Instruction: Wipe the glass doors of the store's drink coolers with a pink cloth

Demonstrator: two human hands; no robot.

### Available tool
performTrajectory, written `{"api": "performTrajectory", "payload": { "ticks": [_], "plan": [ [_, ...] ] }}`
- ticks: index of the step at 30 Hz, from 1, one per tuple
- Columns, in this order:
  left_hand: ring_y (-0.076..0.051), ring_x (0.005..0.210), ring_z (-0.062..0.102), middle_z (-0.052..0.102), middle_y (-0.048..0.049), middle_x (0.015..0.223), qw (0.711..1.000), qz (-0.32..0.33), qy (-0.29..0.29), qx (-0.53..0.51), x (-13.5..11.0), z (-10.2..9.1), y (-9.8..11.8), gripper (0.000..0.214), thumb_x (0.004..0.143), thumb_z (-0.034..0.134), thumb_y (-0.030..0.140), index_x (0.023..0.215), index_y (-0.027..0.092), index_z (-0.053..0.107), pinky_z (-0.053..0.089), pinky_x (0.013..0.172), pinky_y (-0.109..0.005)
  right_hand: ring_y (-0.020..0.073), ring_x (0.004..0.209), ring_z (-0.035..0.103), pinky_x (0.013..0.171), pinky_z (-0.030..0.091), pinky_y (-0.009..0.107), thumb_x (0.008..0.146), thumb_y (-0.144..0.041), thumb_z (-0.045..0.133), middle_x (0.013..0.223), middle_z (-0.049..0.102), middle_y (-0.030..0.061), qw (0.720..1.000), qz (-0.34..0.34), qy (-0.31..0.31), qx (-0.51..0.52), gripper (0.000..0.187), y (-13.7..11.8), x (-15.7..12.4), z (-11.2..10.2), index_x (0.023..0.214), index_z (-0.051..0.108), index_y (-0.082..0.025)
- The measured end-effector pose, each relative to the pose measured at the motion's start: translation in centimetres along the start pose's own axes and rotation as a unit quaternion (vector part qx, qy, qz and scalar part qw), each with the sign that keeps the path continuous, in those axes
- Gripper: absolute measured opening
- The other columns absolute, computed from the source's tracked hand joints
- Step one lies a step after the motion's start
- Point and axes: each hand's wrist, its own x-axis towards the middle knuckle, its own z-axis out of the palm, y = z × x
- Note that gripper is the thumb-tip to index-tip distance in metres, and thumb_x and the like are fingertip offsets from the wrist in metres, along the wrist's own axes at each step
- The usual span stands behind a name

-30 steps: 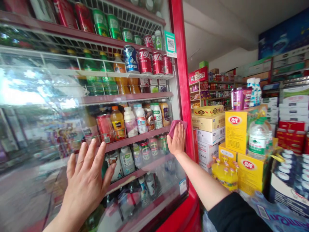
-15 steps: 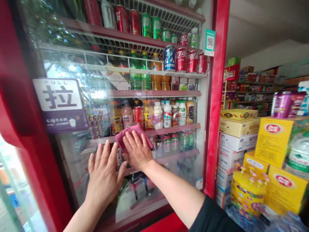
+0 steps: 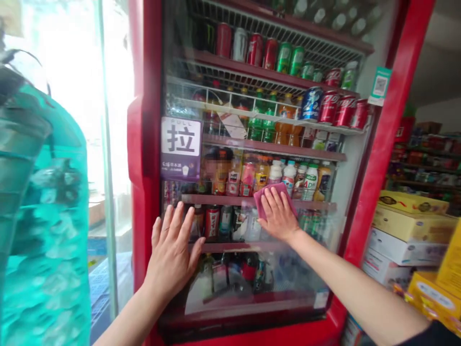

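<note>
A pink cloth [image 3: 259, 206] lies flat against the glass door [image 3: 298, 269] of a red-framed drinks cooler. My right hand [image 3: 279, 216] presses it there with flat, stretched fingers, covering much of it. Lower on the left, my left hand [image 3: 173, 254] is raised before the door with its fingers spread and nothing in it; whether it touches the glass I cannot tell. Behind the glass, cans and bottles stand on wire shelves, with a Pepsi can [image 3: 311, 103] among them. A purple and white pull sticker [image 3: 181, 148] is on the door above my left hand.
The cooler's red frame [image 3: 387, 158] runs down the right side, bearing a QR-code label [image 3: 380, 85]. Stacked cartons [image 3: 403, 245] stand to the right, near shelves of goods. At left are a bulging turquoise bag [image 3: 46, 216] and a pale upright post [image 3: 106, 158].
My right hand has slid the pink cloth rightward over the glass, away from my left hand. The view has swung left, bringing the turquoise bag into sight.
</note>
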Motion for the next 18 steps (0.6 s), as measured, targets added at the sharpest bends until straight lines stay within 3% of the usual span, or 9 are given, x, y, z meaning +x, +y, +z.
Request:
{"api": "performTrajectory", "payload": {
  "ticks": [3, 5, 12, 15, 18],
  "plan": [
    [-0.033, 0.175, 0.012, 0.024, -0.0150, 0.185, 1.000, -0.010, 0.003, -0.002, -0.3, -0.6, -1.0, 0.081, 0.104, 0.058, 0.039, 0.175, 0.023, 0.023, 0.013, 0.140, -0.056, 0.0352, 0.173, 0.021, 0.141, 0.011, 0.057, 0.097, -0.050, 0.074, 0.177, 0.043, 0.0190, 0.995, -0.091, -0.019, 0.030, 0.092, -0.8, 4.0, -0.1, 0.171, 0.038, -0.009],
    [-0.033, 0.175, 0.012, 0.025, -0.0152, 0.185, 1.000, -0.019, 0.003, -0.002, -0.5, -0.9, -1.4, 0.080, 0.104, 0.058, 0.039, 0.175, 0.023, 0.024, 0.014, 0.140, -0.057, 0.0327, 0.172, 0.023, 0.142, 0.007, 0.055, 0.098, -0.050, 0.074, 0.177, 0.043, 0.0159, 0.991, -0.117, -0.023, 0.061, 0.091, -2.8, 7.4, 0.0, 0.172, 0.036, -0.013],
    [-0.035, 0.175, 0.012, 0.022, -0.0156, 0.186, 0.999, -0.037, -0.007, 0.011, -1.3, -2.4, -2.9, 0.083, 0.104, 0.058, 0.041, 0.176, 0.023, 0.021, 0.018, 0.140, -0.059, 0.0336, 0.174, 0.014, 0.141, 0.010, 0.061, 0.104, -0.045, 0.068, 0.184, 0.022, 0.0167, 0.983, 0.002, -0.029, 0.182, 0.090, -15.8, 18.6, 0.7, 0.176, 0.026, -0.011],
    [-0.034, 0.175, 0.012, 0.022, -0.0155, 0.186, 0.999, -0.048, -0.001, 0.018, -1.5, -3.2, -3.6, 0.083, 0.105, 0.058, 0.042, 0.176, 0.025, 0.018, 0.017, 0.140, -0.059, 0.0331, 0.174, 0.014, 0.141, 0.015, 0.062, 0.108, -0.036, 0.057, 0.184, 0.022, 0.0164, 0.973, 0.009, -0.026, 0.230, 0.076, -21.1, 21.1, 1.0, 0.174, 0.030, -0.009],
    [-0.034, 0.175, 0.012, 0.023, -0.0159, 0.185, 0.998, -0.065, -0.003, 0.021, -1.6, -3.5, -4.1, 0.081, 0.106, 0.056, 0.042, 0.176, 0.024, 0.019, 0.015, 0.140, -0.059, 0.0333, 0.174, 0.015, 0.140, 0.016, 0.062, 0.111, -0.029, 0.047, 0.184, 0.020, 0.0172, 0.970, 0.028, -0.010, 0.241, 0.069, -23.7, 21.6, 1.3, 0.173, 0.030, -0.005]
  ]
}}
